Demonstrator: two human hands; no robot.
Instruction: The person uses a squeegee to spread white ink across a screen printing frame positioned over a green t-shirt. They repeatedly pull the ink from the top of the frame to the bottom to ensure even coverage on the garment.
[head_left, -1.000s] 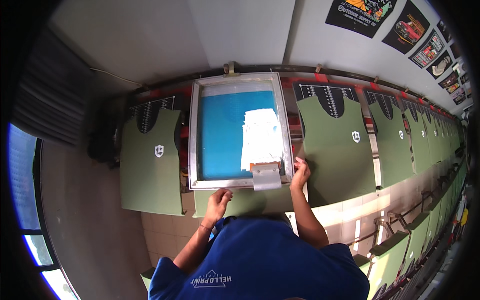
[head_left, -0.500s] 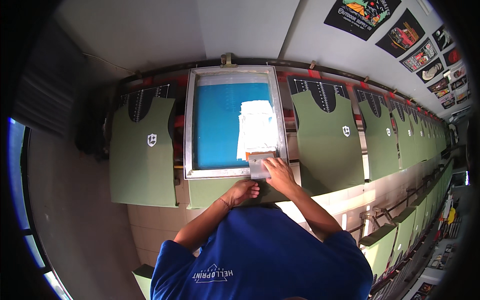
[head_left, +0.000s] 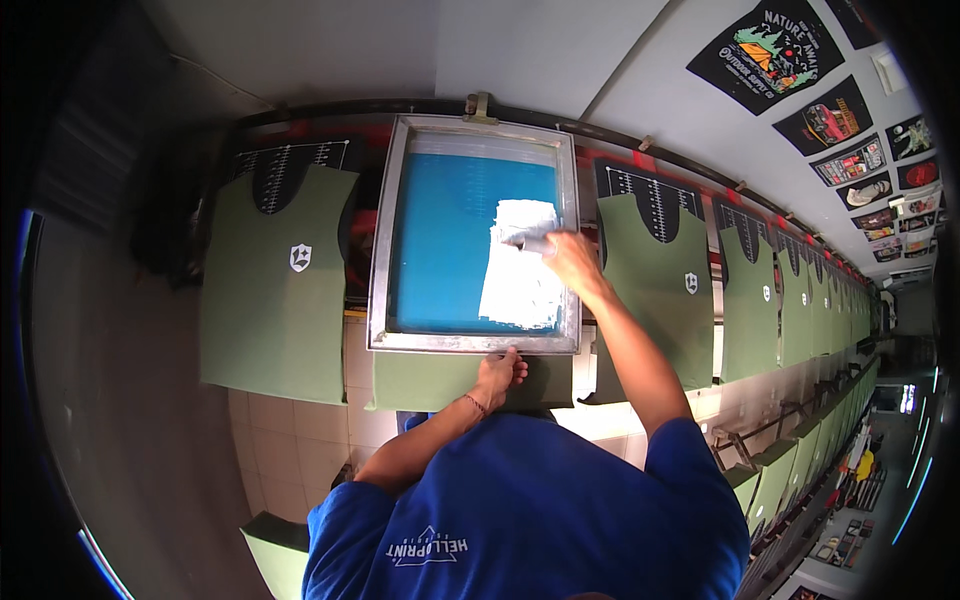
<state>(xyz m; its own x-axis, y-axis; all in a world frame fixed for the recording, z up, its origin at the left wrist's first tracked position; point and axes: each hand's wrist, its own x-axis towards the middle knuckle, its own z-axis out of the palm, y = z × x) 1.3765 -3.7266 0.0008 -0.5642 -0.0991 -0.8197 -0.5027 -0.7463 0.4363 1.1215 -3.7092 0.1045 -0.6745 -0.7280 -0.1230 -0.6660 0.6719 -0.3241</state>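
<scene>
An aluminium-framed printing screen (head_left: 381, 240) with blue mesh (head_left: 440, 250) lies over a green shirt piece (head_left: 440, 380), whose near part shows below it. White ink (head_left: 515, 285) covers a patch on the right of the mesh. My right hand (head_left: 574, 265) is closed round the grey squeegee (head_left: 537, 244), which is tilted over the upper part of the ink. My left hand (head_left: 503, 372) is at the screen's near bar, fingers curled and the thumb against the frame. Its fingertips are partly hidden.
Green shirt pieces with a white shield print lie on boards to the left (head_left: 275, 310) and right (head_left: 650, 300), in a row running far right. A dark rail (head_left: 700, 165) with a metal clamp runs behind the screen. More boards (head_left: 775, 465) stand behind me at right.
My right hand has carried the squeegee from the screen's near bar up and away over the ink. My left hand has risen slightly to the near bar. The view has shifted a little.
</scene>
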